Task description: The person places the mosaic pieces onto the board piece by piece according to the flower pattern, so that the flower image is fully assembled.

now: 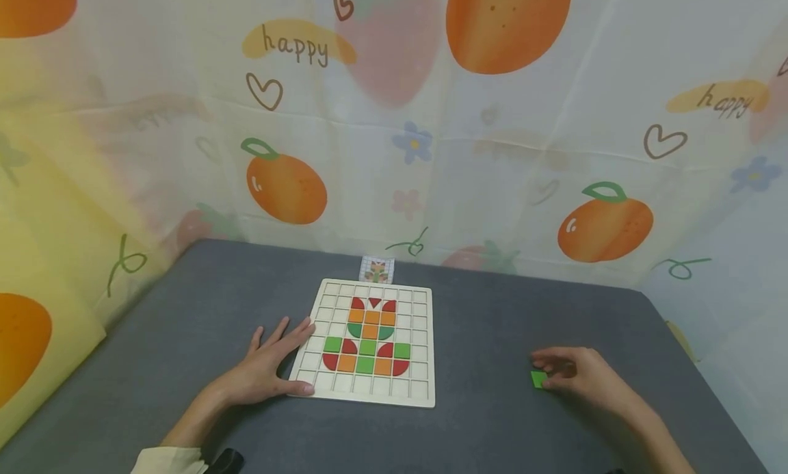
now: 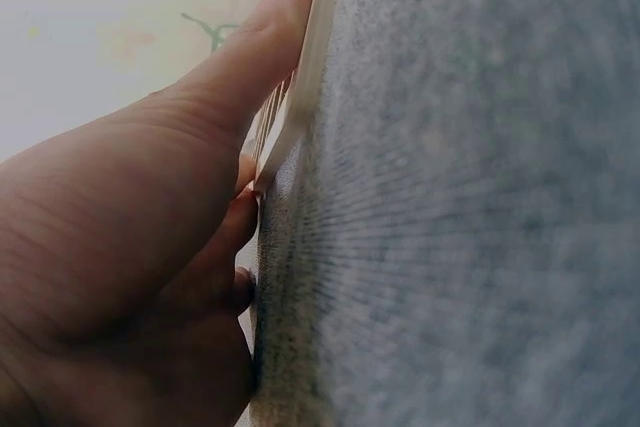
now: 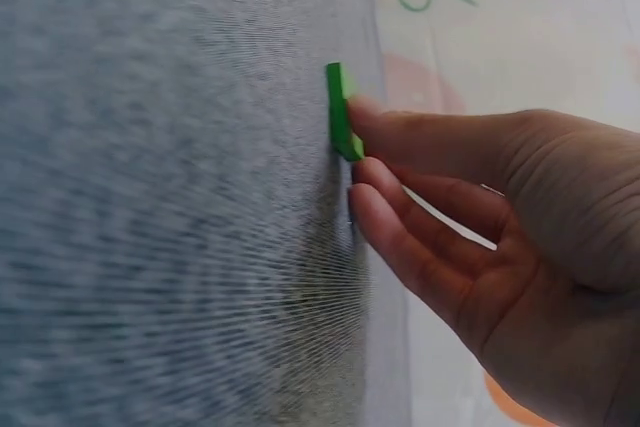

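A white square grid board (image 1: 403, 390) lies on the table, bearing a pattern of red, orange and green tiles. My left hand (image 1: 261, 370) rests at its left edge with the fingers spread; the thumb lies over the near left corner, as the left wrist view also shows. Well to the right of the board, my right hand (image 1: 587, 378) is at a light green square tile (image 1: 537, 379) low at the tabletop. In the right wrist view the thumb touches the face of the green tile (image 3: 338, 112), and the curled fingers are at its edge.
A small pattern card (image 1: 377, 269) stands just behind the board, showing a similar tiled figure. The dark grey table (image 1: 486, 323) runs back to a curtain (image 1: 492, 187) printed with fruit, which also hangs at both sides. A black object (image 1: 226, 462) is at the left wrist.
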A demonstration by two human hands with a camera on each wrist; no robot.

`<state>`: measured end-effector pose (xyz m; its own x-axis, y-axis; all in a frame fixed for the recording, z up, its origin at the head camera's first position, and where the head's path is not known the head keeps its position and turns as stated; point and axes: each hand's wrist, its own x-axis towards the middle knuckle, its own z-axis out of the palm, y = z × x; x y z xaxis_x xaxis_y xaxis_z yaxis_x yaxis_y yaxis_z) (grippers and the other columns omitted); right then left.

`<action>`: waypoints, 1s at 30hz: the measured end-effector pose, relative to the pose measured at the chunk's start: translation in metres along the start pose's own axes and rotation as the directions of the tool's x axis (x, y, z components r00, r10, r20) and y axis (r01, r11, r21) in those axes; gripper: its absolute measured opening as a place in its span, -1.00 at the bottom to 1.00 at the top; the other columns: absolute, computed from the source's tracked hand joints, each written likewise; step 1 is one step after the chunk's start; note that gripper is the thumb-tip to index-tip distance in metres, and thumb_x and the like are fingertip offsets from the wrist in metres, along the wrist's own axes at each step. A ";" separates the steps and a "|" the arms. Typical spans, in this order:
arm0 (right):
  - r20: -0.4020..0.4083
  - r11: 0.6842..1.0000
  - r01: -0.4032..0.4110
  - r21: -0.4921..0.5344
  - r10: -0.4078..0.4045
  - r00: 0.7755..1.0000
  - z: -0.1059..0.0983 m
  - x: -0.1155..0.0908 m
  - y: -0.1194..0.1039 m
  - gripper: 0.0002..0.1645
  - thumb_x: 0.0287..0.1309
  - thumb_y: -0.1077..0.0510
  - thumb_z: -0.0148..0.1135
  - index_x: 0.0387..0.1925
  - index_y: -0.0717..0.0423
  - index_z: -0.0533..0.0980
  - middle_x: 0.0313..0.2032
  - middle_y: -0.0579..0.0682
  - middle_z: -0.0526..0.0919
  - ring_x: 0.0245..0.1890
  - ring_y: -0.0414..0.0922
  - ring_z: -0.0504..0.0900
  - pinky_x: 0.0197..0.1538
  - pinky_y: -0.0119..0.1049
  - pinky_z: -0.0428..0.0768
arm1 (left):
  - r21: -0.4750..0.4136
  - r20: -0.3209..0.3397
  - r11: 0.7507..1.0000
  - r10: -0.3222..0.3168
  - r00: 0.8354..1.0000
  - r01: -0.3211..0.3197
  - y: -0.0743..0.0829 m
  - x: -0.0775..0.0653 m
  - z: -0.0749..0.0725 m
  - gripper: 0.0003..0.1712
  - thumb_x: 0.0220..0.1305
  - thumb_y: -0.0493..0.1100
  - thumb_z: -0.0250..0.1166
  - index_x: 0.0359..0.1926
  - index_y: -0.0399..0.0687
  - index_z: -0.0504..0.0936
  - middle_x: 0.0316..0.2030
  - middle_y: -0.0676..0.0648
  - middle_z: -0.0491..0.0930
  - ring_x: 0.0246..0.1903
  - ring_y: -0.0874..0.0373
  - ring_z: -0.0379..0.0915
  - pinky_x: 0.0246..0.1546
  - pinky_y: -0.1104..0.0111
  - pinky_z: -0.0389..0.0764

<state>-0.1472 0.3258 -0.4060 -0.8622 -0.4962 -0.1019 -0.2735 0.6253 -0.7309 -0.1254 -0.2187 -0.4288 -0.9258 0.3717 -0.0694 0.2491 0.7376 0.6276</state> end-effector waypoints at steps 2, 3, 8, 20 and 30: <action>-0.020 1.000 -0.010 -0.001 0.010 1.000 0.002 -0.001 0.000 -0.46 0.07 0.17 0.43 0.09 0.31 0.56 -0.14 0.09 0.73 -0.21 -0.25 0.68 -0.23 -0.38 0.65 | 0.002 0.003 1.000 -0.007 1.000 0.007 -0.001 0.000 0.000 0.24 -0.11 0.32 0.49 0.51 -0.06 0.14 0.50 -0.21 0.02 0.46 -0.39 -0.39 0.25 -0.32 -0.54; -0.030 1.000 -0.015 0.000 0.015 0.999 0.003 -0.002 -0.001 -0.47 0.07 0.17 0.43 0.08 0.32 0.56 -0.15 0.09 0.73 -0.22 -0.25 0.69 -0.24 -0.38 0.65 | 0.005 0.005 1.000 -0.011 1.000 0.011 -0.001 0.000 0.000 0.25 -0.11 0.33 0.48 0.51 -0.06 0.14 0.51 -0.20 0.01 0.47 -0.38 -0.39 0.25 -0.32 -0.54; -0.077 0.998 -0.056 0.003 0.056 0.995 0.007 -0.003 -0.005 -0.50 0.05 0.19 0.44 0.04 0.30 0.59 -0.19 0.07 0.74 -0.27 -0.25 0.70 -0.27 -0.37 0.65 | -0.003 0.002 1.000 -0.009 1.000 0.009 -0.002 0.000 -0.001 0.24 -0.11 0.32 0.49 0.51 -0.06 0.14 0.50 -0.21 0.01 0.46 -0.39 -0.40 0.25 -0.32 -0.54; -0.112 0.999 -0.033 -0.011 0.031 0.993 0.012 0.002 -0.016 -0.59 0.06 0.25 0.43 -0.02 0.26 0.61 -0.29 -0.03 0.70 -0.30 -0.27 0.66 -0.26 -0.38 0.65 | -0.004 -0.008 1.000 -0.004 1.000 0.004 -0.001 -0.001 0.000 0.24 -0.12 0.29 0.51 0.50 -0.07 0.16 0.50 -0.23 0.04 0.46 -0.40 -0.38 0.24 -0.33 -0.52; -0.105 0.997 0.068 -0.023 -0.070 0.992 0.018 0.016 -0.024 -0.64 0.06 0.32 0.40 -0.04 0.29 0.62 -0.31 -0.05 0.70 -0.31 -0.29 0.65 -0.23 -0.37 0.66 | 0.009 -0.008 1.000 -0.007 1.000 0.007 -0.001 0.000 0.002 0.24 -0.12 0.32 0.50 0.51 -0.05 0.15 0.50 -0.21 0.03 0.46 -0.40 -0.38 0.25 -0.33 -0.52</action>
<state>-0.1469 0.2921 -0.4017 -0.8809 -0.4729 0.0206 -0.3412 0.6040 -0.7203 -0.1250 -0.2190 -0.4308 -0.9296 0.3622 -0.0680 0.2451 0.7456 0.6197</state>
